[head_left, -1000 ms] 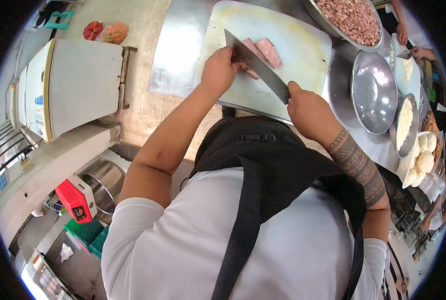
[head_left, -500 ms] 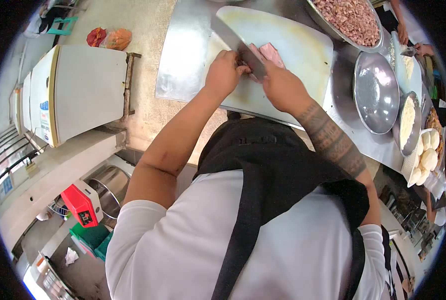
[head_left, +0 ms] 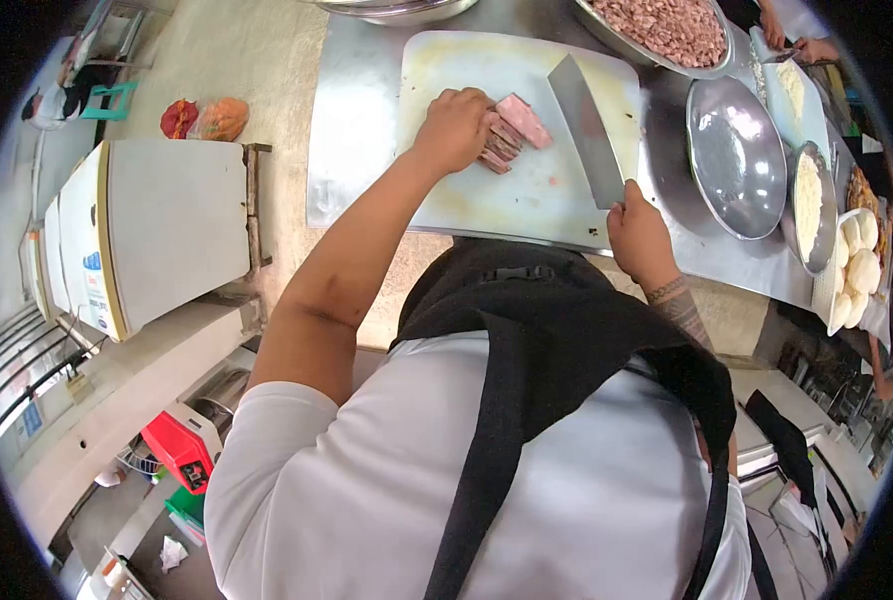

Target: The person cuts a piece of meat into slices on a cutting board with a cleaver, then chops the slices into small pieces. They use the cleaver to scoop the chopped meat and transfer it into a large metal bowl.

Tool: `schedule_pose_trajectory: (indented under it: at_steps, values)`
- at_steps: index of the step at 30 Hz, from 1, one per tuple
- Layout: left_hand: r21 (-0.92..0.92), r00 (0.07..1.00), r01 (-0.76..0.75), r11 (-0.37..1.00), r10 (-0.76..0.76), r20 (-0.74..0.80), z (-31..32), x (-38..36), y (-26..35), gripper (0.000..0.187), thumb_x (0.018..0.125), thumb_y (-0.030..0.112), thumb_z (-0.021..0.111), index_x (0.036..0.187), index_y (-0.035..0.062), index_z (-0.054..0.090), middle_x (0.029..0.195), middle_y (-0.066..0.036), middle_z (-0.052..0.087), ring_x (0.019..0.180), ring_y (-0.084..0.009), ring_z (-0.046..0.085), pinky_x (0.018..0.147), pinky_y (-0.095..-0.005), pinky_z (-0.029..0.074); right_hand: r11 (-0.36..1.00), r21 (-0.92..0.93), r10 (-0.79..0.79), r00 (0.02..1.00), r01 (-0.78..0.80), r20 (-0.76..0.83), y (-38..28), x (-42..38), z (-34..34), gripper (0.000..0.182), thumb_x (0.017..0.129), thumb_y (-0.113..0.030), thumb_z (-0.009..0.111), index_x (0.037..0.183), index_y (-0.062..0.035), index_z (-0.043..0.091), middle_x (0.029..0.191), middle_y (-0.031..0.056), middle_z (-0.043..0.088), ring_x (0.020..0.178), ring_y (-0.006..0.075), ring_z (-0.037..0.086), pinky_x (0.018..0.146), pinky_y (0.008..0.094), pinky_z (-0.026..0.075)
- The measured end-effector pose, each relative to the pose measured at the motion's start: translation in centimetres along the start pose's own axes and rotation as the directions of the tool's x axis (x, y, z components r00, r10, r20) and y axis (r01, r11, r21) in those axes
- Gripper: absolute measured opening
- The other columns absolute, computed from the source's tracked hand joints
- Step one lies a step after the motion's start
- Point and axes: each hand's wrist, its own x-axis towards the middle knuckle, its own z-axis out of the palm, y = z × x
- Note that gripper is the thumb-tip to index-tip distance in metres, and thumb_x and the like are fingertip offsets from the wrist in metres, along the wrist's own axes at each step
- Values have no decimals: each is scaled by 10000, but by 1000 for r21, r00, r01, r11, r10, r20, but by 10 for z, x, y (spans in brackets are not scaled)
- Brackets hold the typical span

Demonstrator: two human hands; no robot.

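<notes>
My left hand (head_left: 454, 128) rests on a stack of pink meat slices (head_left: 510, 133) lying on a white cutting board (head_left: 467, 190). My right hand (head_left: 639, 236) grips the handle of a broad cleaver (head_left: 587, 127), whose blade is lifted off to the right of the meat, near the board's right side. The blade and the meat are apart.
The board lies on a steel counter (head_left: 352, 130). A big bowl of chopped meat (head_left: 672, 28) sits at the back right, then an empty steel bowl (head_left: 735, 155), a bowl of white food (head_left: 810, 215) and a tray of pale buns (head_left: 855, 275). Another person's hands (head_left: 807, 45) work far right.
The cleaver came down across the meat beside my left hand, then swung away to the right and lifted off the meat. My left hand stayed on the slices.
</notes>
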Motion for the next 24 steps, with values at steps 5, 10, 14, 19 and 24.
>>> schedule_pose_trajectory:
  at_steps: [5, 10, 14, 19, 24]
  values:
    - [43, 990, -126, 991, 129, -58, 15, -21, -11, 267, 1014, 177, 587, 1215, 37, 693, 1268, -159, 659, 1183, -374, 581, 1070, -476, 445, 1000, -17, -9, 1000, 9, -15, -1, -6, 6, 214, 974, -152, 566, 1111, -8, 486, 843, 285, 693, 800, 486, 695, 738, 588, 555]
    - [46, 996, -85, 995, 85, 1, -4, -24, 4, 297, 982, 199, 642, 1227, 37, 689, 1253, -180, 672, 1138, -386, 615, 1043, -466, 473, 997, -71, -40, 999, 40, 5, 0, -1, 6, 228, 955, -139, 581, 1125, -14, 495, 820, 257, 706, 786, 470, 706, 713, 578, 558]
    - [-75, 994, 24, 997, -32, -109, 6, 8, 23, 333, 928, 186, 705, 1224, 33, 689, 1221, -205, 691, 1139, -399, 645, 1007, -468, 507, 988, -116, -96, 995, 99, 36, 0, 9, -5, 221, 950, -122, 574, 1128, -16, 500, 802, 244, 708, 777, 466, 707, 711, 577, 559]
    - [-23, 997, 73, 997, -73, -5, 12, 36, 27, 299, 884, 139, 725, 1150, 8, 688, 1151, -237, 703, 1120, -419, 664, 969, -484, 532, 957, -189, -203, 973, 221, 107, -23, 15, -47, 211, 953, -116, 552, 1129, -11, 504, 834, 251, 711, 805, 469, 710, 737, 575, 562]
    - [10, 996, 82, 997, -83, 20, 11, 36, 24, 276, 859, 141, 739, 1088, 0, 678, 1096, -242, 711, 1069, -438, 675, 925, -496, 543, 946, -147, -265, 951, 288, 157, -32, 47, -40, 202, 955, -110, 526, 1124, 0, 510, 913, 274, 715, 863, 475, 710, 785, 574, 559]
